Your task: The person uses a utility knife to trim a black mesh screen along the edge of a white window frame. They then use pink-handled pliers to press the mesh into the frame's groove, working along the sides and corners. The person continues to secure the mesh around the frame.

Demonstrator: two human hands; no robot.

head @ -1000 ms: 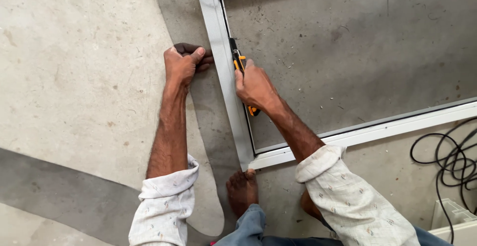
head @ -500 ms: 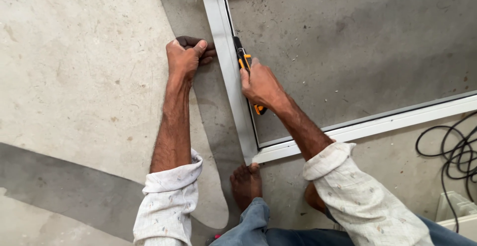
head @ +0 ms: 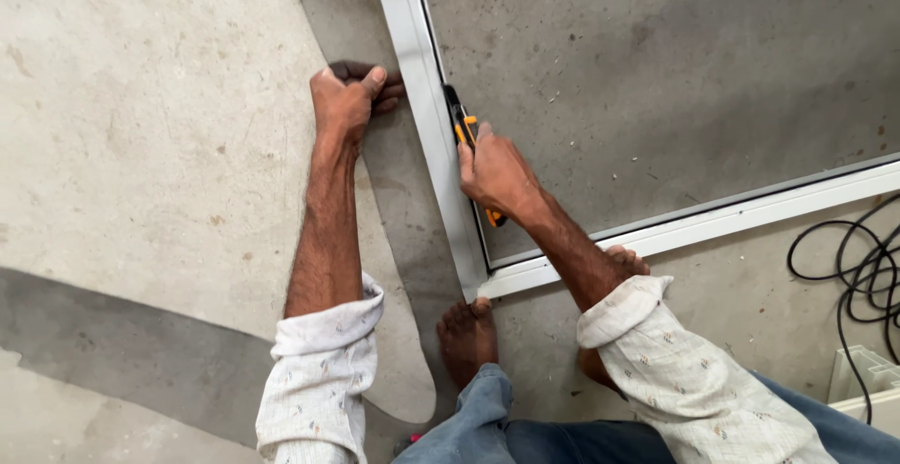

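Grey mesh [head: 656, 98] is lying stretched inside a white frame [head: 427, 136] on the concrete floor [head: 141, 145]. The right hand [head: 495, 172] is wrapping its grip tight around an orange-and-black knife [head: 466, 136], its tip resting along the frame's inner edge. The left hand [head: 345, 100] is pinching a loose strip of mesh [head: 394, 220] just outside the frame. A black cable [head: 858, 267] is lying coiled at the right, near a white box [head: 867, 380].
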